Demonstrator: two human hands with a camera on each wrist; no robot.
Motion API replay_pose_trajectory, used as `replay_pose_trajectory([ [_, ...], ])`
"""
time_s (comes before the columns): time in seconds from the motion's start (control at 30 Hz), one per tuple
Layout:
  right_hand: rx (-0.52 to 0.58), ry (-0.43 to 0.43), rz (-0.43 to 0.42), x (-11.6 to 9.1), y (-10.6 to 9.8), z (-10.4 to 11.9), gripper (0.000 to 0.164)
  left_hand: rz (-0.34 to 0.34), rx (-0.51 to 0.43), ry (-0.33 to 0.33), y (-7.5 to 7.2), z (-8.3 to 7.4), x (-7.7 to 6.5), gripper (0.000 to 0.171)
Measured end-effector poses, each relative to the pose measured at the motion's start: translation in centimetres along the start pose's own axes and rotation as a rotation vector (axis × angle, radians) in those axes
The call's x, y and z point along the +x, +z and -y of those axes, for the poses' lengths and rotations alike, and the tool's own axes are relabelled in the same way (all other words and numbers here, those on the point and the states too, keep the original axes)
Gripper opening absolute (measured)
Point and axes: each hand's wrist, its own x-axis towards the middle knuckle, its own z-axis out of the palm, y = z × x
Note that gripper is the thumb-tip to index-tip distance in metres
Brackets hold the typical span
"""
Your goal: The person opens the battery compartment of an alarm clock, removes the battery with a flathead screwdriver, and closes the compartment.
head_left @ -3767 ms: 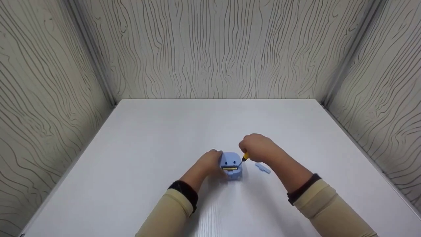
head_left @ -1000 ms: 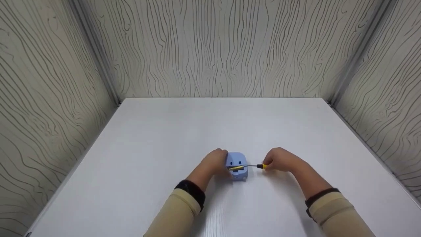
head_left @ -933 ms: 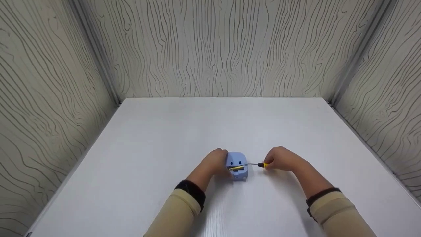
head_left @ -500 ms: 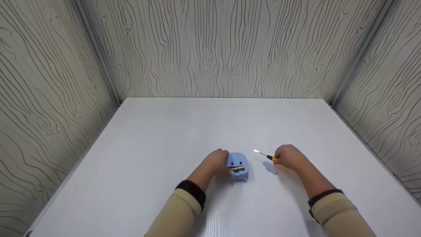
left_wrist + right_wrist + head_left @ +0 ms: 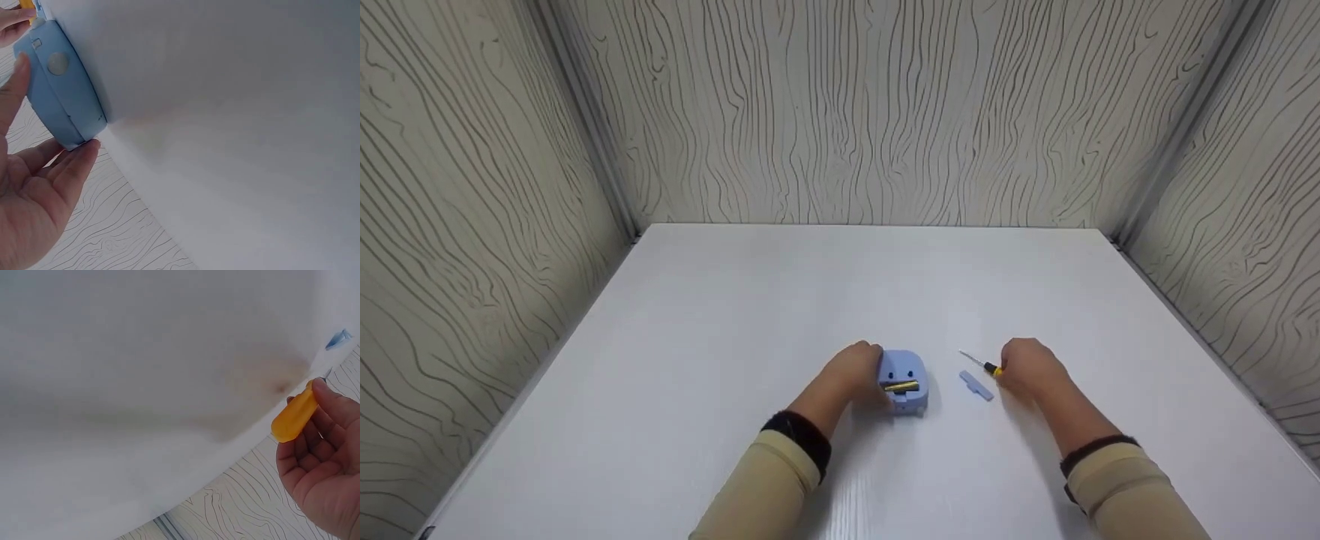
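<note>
My left hand [image 5: 853, 375] grips the left side of a small light-blue rounded device [image 5: 901, 361] on the table, thumb and fingertips on its casing. Two dark dots mark its upward face, above an uncovered slot. In that slot a gold battery-like cylinder [image 5: 901, 387] lies slightly tilted, its right end higher. My right hand [image 5: 1033, 369] holds a screwdriver [image 5: 992, 368] by its yellow handle [image 5: 295, 415], the metal shaft pointing up and left, away from the device. Between screwdriver and device lies a small light-blue cover [image 5: 976, 386]. In the left wrist view, the device's side [image 5: 62, 84] shows a round grey button.
A white tabletop [image 5: 735, 300] spreads around both hands. Wood-grain panels [image 5: 840, 112] enclose it at the back and on both sides, with grey metal posts [image 5: 585, 127] at the back corners.
My right hand has drawn the screwdriver from the device's slot, moving right and lower beside the cover. The cylinder, level at first, is now tilted. My left hand keeps its grip.
</note>
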Motion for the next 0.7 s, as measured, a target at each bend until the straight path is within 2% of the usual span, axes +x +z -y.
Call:
replay_pose_trajectory([
  [0.37, -0.037, -0.01, -0.03, -0.4, 0.3, 0.2, 0.009, 0.012, -0.004, -0.003, 0.2, 0.1, 0.1, 0.088],
  [0.47, -0.014, -0.013, -0.038, -0.5, 0.3, 0.4, 0.015, 0.017, -0.014, -0.016, 0.2, 0.0, 0.3, 0.088],
  [0.7, -0.015, -0.123, -0.144, -0.7, -0.2, 2.0, 0.039, 0.017, 0.028, 0.0, 0.0, 0.0, 0.2, 0.084],
])
